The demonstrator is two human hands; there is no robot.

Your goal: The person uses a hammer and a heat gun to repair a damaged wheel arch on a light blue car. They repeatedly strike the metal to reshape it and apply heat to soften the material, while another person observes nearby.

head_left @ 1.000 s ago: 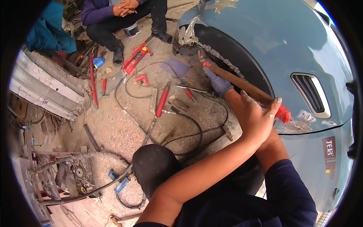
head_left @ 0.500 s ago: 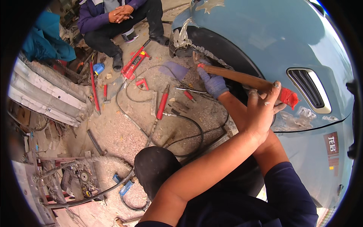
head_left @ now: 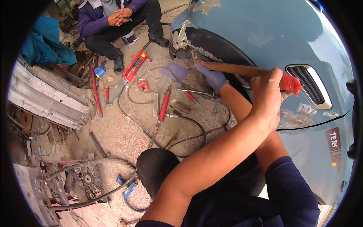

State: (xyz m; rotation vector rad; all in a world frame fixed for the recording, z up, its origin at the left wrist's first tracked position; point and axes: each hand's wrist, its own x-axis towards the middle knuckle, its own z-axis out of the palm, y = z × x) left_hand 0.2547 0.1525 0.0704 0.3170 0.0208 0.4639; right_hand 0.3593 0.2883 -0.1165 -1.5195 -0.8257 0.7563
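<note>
A wooden bar (head_left: 238, 69) with red wrapping (head_left: 291, 84) at its near end slants across the front wheel arch (head_left: 211, 41) of a blue-grey car. My bare left hand (head_left: 266, 90) is closed round it beside the wrapping, my left arm crossing over the right. My right hand (head_left: 213, 77), in a blue-purple glove, is at the far end by the arch edge, its fingers bent against the bar and partly hidden. A thin brownish piece (head_left: 193, 56) sticks up there; its kind is unclear. Dents and scraped filler (head_left: 298, 117) mark the panel near my left hand.
A red hydraulic pump (head_left: 135, 67), a red ram (head_left: 165, 104), black hoses (head_left: 204, 130) and a hammer (head_left: 107, 96) lie on the floor. A person (head_left: 117, 30) squats at the back with hands clasped. Metal panels (head_left: 45, 94) stand at the left; a blue tool (head_left: 129, 188) lies near my knee.
My left hand's raised, spread fingers have closed round the bar, and that hand has shifted slightly right. The gloved right hand has moved a little left. The squatting person stays put.
</note>
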